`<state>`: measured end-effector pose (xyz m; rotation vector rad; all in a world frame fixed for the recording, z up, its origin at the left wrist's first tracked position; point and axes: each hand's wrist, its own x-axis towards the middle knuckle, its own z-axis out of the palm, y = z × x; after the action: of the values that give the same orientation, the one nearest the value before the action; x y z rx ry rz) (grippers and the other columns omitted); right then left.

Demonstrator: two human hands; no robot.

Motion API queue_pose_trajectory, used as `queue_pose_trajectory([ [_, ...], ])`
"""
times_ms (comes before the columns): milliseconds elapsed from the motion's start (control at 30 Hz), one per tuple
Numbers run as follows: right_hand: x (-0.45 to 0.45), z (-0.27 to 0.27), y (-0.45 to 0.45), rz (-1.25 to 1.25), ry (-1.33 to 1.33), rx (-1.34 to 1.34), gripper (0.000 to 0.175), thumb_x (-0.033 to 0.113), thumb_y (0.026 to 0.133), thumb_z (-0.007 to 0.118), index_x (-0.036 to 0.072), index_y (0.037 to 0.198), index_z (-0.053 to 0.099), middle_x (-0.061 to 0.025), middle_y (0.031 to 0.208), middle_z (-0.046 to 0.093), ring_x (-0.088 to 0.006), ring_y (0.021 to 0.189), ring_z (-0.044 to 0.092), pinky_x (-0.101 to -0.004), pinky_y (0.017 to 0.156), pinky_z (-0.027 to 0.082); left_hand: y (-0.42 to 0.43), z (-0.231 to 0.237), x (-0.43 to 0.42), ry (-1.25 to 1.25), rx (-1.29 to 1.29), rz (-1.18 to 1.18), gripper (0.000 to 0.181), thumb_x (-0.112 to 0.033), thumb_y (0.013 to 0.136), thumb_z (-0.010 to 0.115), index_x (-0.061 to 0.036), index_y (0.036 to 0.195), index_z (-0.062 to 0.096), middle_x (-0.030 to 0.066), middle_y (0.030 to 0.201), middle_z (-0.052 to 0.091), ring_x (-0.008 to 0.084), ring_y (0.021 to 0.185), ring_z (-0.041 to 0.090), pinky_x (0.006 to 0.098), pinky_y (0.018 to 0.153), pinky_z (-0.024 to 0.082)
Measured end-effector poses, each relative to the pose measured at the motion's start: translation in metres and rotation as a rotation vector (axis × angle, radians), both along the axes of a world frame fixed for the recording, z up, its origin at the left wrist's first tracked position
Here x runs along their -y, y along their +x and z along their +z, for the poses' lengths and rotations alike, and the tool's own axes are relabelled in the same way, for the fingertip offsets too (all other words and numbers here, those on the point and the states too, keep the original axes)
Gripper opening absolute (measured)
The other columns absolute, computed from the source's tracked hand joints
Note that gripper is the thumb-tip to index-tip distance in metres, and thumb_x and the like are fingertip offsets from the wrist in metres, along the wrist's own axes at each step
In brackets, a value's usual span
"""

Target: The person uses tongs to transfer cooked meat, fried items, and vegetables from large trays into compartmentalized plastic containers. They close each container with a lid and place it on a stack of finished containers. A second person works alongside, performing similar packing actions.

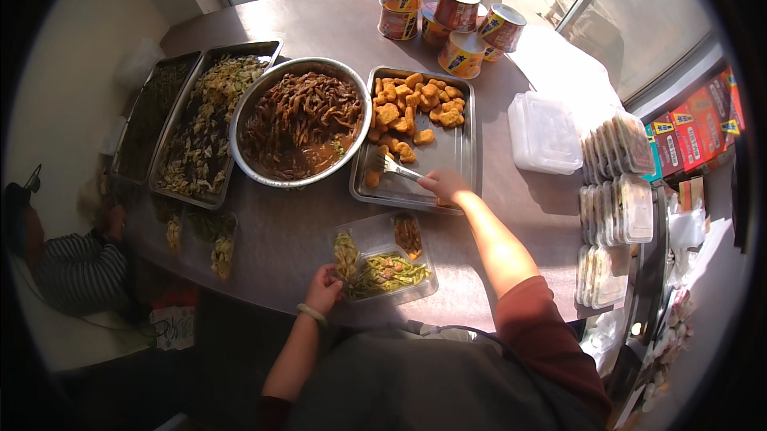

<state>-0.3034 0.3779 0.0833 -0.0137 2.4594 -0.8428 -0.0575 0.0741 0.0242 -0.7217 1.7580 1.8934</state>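
My right hand (446,185) grips the handle of a metal fork (392,166), whose tines are at golden fried nuggets (413,101) in a rectangular metal tray (471,149). Below the tray, a clear plastic compartment container (432,288) holds green beans with meat bits (389,272), cooked cabbage (346,256) and brown meat strips (408,238). At its left edge is my left hand (324,288), fingers on the rim; a pale bangle circles that wrist. A round metal basin (238,158) of brown meat strips in sauce stands left of the nugget tray.
Two metal trays of vegetables (223,197) stand left, with another filled container (235,233) below. A person in striped sleeves (87,269) is at the far left. Instant noodle tubs (458,8) stand at the back. Empty plastic containers (544,131) and stacked filled ones (636,209) are right.
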Motion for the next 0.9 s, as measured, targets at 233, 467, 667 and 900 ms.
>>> queue_pose_trajectory([
  [233,-0.023,0.051,0.055,0.026,-0.075,0.022,0.043,0.043,0.079,0.065,0.005,0.099,0.067,-0.0141,0.080,0.066,-0.0201,0.071,0.061,-0.0323,0.068,0.046,-0.010,-0.001,0.005,-0.015,-0.042,-0.012,0.042,0.000,0.083,0.055,-0.0071,0.123,0.046,0.0020,0.079,0.054,0.0108,0.063,0.054,0.0250,0.055,0.047],
  [467,0.005,0.071,0.099,0.328,0.191,-0.188,0.035,0.045,0.075,0.066,0.012,0.086,0.065,-0.0102,0.074,0.065,-0.0270,0.075,0.063,-0.0394,0.064,0.048,-0.011,-0.005,0.008,-0.010,-0.063,-0.041,0.043,-0.001,0.082,0.056,-0.0067,0.123,0.045,0.0022,0.078,0.054,0.0108,0.061,0.054,0.0253,0.054,0.047],
  [667,0.004,0.106,0.079,0.664,0.394,-0.653,0.034,0.042,0.071,0.066,0.010,0.070,0.058,-0.0091,0.059,0.058,-0.0264,0.061,0.061,-0.0387,0.055,0.046,-0.011,-0.006,0.009,0.009,-0.073,-0.036,0.043,-0.001,0.082,0.055,-0.0058,0.124,0.045,0.0023,0.076,0.054,0.0107,0.061,0.054,0.0254,0.054,0.047],
  [900,-0.024,0.105,0.037,0.224,0.571,-0.418,0.042,0.047,0.077,0.063,0.007,0.089,0.065,-0.0134,0.081,0.066,-0.0287,0.080,0.063,-0.0394,0.069,0.048,-0.006,-0.003,0.010,-0.014,-0.088,-0.031,0.043,0.000,0.082,0.055,-0.0044,0.124,0.045,0.0020,0.075,0.055,0.0104,0.061,0.054,0.0255,0.053,0.047],
])
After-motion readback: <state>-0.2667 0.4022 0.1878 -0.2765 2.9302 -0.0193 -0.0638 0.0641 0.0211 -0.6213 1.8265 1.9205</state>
